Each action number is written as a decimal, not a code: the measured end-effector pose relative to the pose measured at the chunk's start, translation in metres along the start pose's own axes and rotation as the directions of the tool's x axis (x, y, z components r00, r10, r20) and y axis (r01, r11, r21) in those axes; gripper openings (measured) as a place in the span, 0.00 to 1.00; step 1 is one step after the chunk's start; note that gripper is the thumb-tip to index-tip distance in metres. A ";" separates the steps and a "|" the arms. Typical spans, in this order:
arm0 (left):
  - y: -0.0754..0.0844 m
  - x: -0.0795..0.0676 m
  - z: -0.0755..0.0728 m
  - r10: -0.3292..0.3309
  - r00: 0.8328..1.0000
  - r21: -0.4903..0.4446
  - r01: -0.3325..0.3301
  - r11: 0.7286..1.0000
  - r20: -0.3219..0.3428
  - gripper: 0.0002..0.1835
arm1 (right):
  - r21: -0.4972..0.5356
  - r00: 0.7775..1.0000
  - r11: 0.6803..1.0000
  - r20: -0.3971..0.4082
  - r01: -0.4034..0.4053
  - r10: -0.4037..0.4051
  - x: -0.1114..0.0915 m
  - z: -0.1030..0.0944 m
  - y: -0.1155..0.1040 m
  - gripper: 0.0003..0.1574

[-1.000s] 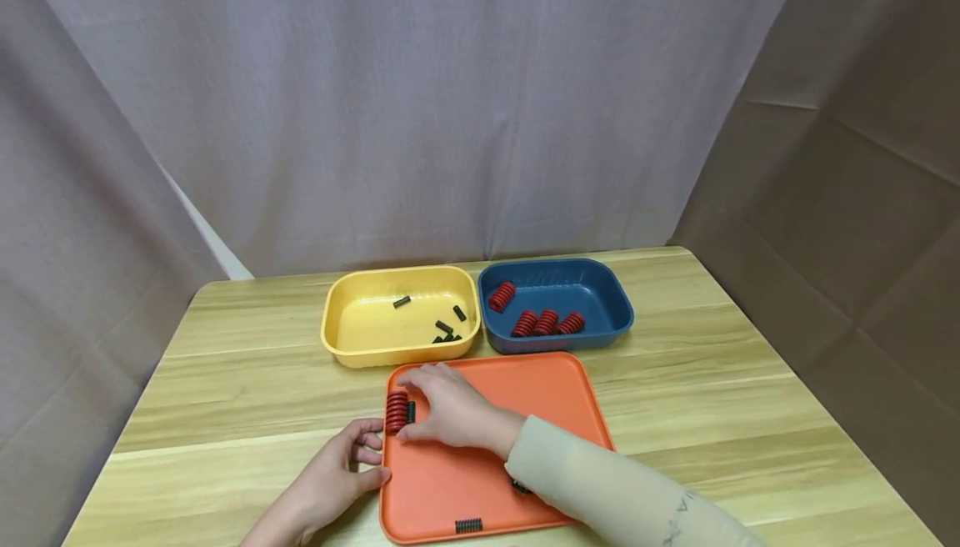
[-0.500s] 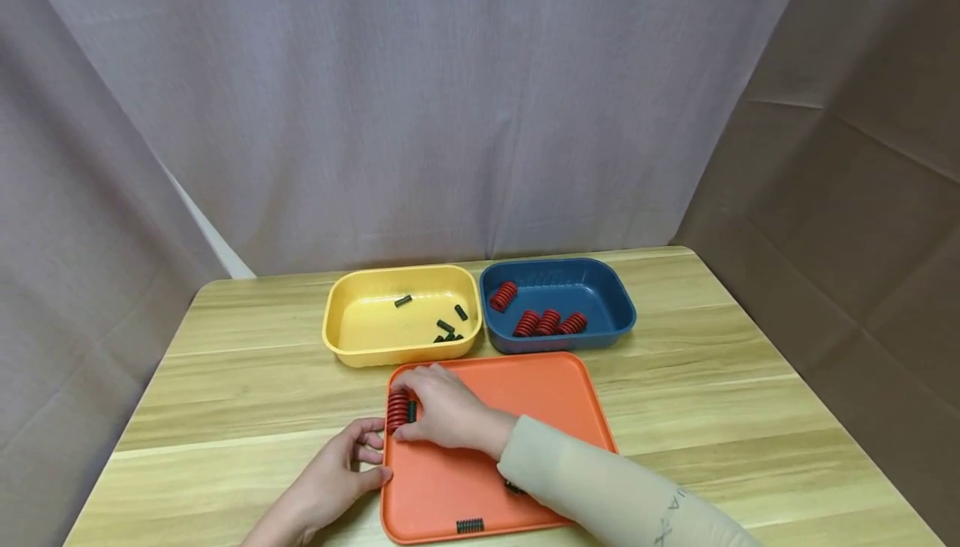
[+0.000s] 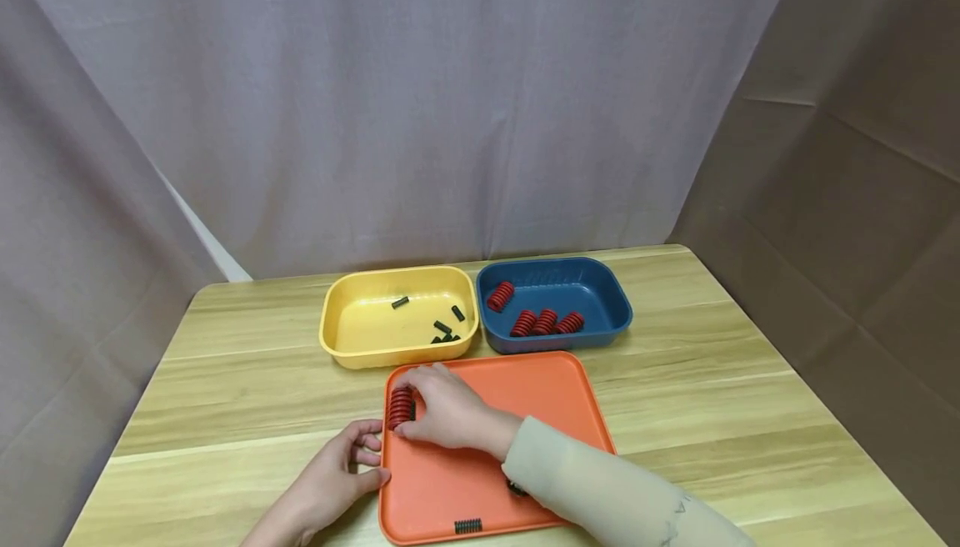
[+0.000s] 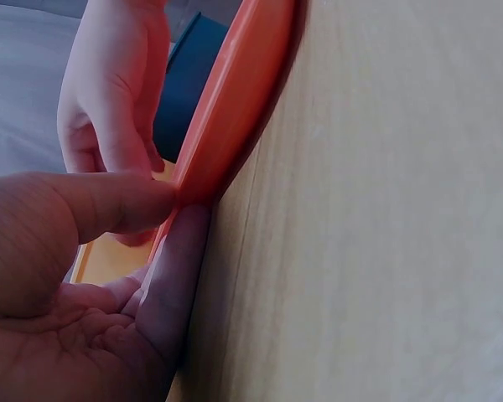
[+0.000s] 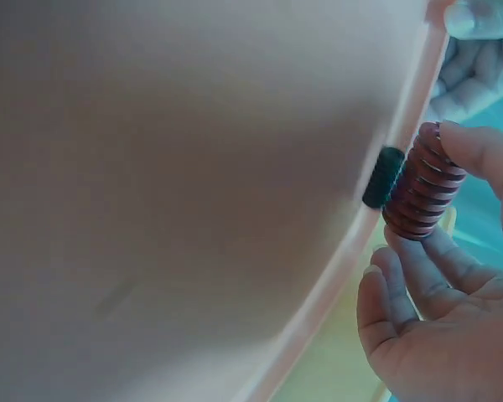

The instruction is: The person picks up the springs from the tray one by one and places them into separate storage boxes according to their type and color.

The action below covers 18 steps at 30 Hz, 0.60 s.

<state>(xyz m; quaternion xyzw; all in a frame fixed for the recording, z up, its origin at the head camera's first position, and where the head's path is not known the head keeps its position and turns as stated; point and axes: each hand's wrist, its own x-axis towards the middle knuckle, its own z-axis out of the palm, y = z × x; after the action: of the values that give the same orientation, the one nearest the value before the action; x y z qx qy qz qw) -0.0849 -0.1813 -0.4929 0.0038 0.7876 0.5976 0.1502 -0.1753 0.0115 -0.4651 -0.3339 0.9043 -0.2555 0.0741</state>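
Observation:
A red coil spring (image 3: pixel 401 408) is pinched lengthwise between the thumb and fingers of my right hand (image 3: pixel 447 408), at the left side of the orange tray (image 3: pixel 525 388). Close beside it in the right wrist view is a small black spring (image 5: pixel 384 177) by the tray wall; the head view shows only a sliver of it. My left hand (image 3: pixel 335 472) grips the tray's left rim, thumb on the edge and fingers against its outside, as the left wrist view shows. Another black spring (image 3: pixel 468 525) lies along the near rim, and a dark piece (image 3: pixel 516 489) is partly hidden by the right sleeve.
Behind the tray stand a yellow bin (image 3: pixel 360 355) with several small black springs and a blue bin (image 3: pixel 555 342) with several red springs. The two bins touch side by side. A wooden table (image 3: pixel 720 414) bears everything, with grey curtains behind it.
My right thumb and fingers have closed on the red spring. It has come up and slightly right, now covering most of the black spring beside it. The left hand keeps its place.

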 end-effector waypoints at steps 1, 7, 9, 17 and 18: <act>0.000 0.000 0.000 0.000 1.000 0.000 0.000 1.000 -0.001 0.33 | 0.012 1.000 1.000 -0.009 -0.005 0.005 -0.002 -0.003 0.001 0.29; 0.000 0.000 0.000 0.001 1.000 -0.002 -0.001 1.000 -0.006 0.33 | 0.107 0.996 0.993 -0.077 -0.043 0.051 -0.013 -0.023 0.019 0.34; 0.000 0.000 0.000 0.003 1.000 -0.003 -0.003 1.000 -0.010 0.33 | 0.140 0.992 0.989 -0.111 -0.048 0.064 -0.017 -0.031 0.028 0.33; 0.000 -0.001 0.000 0.000 1.000 0.000 0.000 1.000 -0.019 0.33 | 0.187 0.944 0.980 -0.306 -0.069 0.125 -0.037 -0.072 0.057 0.31; 0.000 -0.001 0.000 -0.001 1.000 0.002 0.001 1.000 -0.020 0.33 | 0.184 0.933 0.980 -0.334 -0.074 0.133 -0.040 -0.077 0.061 0.31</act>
<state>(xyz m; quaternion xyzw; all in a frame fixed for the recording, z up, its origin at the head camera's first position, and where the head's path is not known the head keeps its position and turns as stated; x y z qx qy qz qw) -0.0840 -0.1810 -0.4925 -0.0023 0.7897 0.5967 0.1424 -0.2021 0.1083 -0.4316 -0.2284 0.8947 -0.3813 -0.0438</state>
